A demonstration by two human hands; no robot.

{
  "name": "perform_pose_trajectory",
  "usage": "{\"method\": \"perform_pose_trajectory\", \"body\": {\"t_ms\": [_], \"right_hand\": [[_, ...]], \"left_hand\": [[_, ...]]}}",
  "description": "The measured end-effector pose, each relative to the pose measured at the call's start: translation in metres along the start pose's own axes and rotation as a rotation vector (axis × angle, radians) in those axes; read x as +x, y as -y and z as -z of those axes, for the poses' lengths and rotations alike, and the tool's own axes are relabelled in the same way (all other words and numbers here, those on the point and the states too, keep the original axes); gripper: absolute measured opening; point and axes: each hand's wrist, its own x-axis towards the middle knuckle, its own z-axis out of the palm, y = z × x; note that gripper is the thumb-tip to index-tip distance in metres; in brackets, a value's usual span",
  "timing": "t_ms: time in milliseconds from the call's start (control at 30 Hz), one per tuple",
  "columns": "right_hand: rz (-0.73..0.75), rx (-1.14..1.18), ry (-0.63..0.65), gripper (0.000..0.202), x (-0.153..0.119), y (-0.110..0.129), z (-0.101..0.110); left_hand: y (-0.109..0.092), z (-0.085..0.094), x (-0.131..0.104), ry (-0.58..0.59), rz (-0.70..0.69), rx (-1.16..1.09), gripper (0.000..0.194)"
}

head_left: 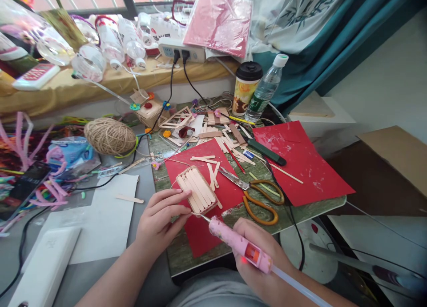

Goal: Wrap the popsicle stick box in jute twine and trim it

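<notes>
A small panel of wooden craft sticks [196,189], edged with twine, lies tilted over a red sheet [200,240]. My left hand [163,218] grips its lower left edge between fingers and thumb. In my right hand [256,253] is a pink glue gun [230,236] with a clear glue stick at its rear and a small red light. The gun's metal tip touches or nearly touches the panel's lower corner, close to my left fingertips. Loose sticks [212,176] and open scissors with orange-brown handles [262,216] lie just beyond and to the right.
Beyond the panel are scattered sticks, a green utility knife [267,152], a cup [247,89] and a water bottle [267,87]. Another red sheet [310,169] lies right. Twine ball [110,136] and pink pipe cleaners [53,191] sit left. A black cable hangs over the table's front edge.
</notes>
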Motion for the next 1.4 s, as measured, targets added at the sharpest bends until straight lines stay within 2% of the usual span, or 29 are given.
{"method": "perform_pose_trajectory", "body": {"t_ms": [933, 1400], "right_hand": [[0.056, -0.11, 0.012, 0.022, 0.002, 0.0023, -0.0007], [-0.003, -0.112, -0.024, 0.024, 0.0004, -0.002, 0.0006]], "left_hand": [[0.0022, -0.0022, 0.0006, -0.032, 0.025, -0.006, 0.018], [0.0027, -0.0024, 0.0, -0.032, 0.023, -0.014, 0.02]]}}
